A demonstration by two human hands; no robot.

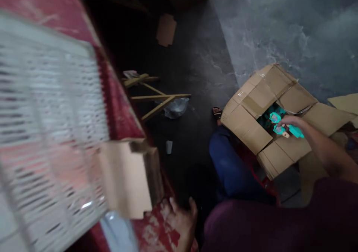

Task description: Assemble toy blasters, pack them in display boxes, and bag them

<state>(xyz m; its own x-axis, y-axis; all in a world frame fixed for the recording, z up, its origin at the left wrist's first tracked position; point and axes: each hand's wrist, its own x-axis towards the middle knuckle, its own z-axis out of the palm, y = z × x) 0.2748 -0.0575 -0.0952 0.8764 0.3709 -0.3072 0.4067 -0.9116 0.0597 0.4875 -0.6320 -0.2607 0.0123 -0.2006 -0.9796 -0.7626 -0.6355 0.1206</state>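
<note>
teal pieces (295, 131) are being held by the right hand (291, 121) at the flapped carton (296, 95); the left hand (181, 220) is being rested, fingers spread, on the red table (120, 102)

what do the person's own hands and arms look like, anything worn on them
Both hands are bare, with no gloves: the left hand and the right hand. The right forearm shows no sleeve and no visible watch or band. The top is dark maroon. Of the left arm, too little shows to tell its sleeve.
</note>
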